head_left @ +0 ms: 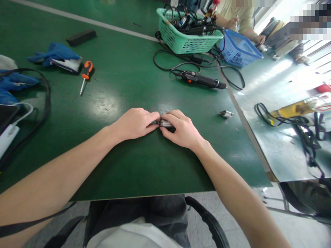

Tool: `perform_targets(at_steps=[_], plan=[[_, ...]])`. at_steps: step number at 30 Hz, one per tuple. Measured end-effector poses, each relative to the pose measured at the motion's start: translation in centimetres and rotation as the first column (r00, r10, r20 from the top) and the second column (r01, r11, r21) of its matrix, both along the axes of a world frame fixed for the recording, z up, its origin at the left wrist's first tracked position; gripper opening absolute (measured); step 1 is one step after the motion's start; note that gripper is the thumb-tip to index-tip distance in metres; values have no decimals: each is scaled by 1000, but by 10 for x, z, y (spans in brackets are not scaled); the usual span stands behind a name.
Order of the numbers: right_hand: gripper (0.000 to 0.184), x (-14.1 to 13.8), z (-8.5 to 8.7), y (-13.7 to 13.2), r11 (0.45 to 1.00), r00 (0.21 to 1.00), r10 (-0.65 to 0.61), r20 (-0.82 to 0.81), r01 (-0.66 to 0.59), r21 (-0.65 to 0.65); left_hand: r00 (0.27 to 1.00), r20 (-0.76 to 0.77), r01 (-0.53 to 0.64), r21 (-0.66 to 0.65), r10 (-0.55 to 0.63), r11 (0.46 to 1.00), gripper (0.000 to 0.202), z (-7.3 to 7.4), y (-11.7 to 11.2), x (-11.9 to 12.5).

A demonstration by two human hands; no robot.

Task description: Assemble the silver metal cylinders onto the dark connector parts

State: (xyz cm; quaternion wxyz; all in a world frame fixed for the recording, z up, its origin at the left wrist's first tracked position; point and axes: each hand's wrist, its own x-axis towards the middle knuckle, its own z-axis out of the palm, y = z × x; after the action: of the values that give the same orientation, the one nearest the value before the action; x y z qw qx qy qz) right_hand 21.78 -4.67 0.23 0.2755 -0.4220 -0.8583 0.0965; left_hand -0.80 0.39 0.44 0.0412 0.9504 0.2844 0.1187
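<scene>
Both hands meet over the middle of the green table [144,162]. My right hand [182,127] is closed around a small silver cylinder, apparently a small motor [166,123], lying level just above or on the tabletop. My left hand [137,123] pinches at its dark left end; fingers hide whatever it holds there. A similar silver cylindrical part [227,114] lies apart on the table to the right. Beyond my hands lies a black electric screwdriver [203,80] with its cable.
An orange-handled screwdriver [86,74], blue gloves [60,55] and a black block [81,37] lie at left. A green basket [191,43] of cabled tools and a blue basket [239,50] stand at the back. Co-workers sit beyond; a yellow tool [293,109] lies right.
</scene>
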Motion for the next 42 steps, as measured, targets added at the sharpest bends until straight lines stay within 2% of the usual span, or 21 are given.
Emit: perform_targets(at_steps=[34,42], plan=[[27,1,0,-1,998,997,-66,26,65,14,990,19,-138,29,137,990,27,0,-4,3],[26,0,1,-2,997,996,-77,35,76,14,993,14,-120,28,120,992,29,1,-5,3]])
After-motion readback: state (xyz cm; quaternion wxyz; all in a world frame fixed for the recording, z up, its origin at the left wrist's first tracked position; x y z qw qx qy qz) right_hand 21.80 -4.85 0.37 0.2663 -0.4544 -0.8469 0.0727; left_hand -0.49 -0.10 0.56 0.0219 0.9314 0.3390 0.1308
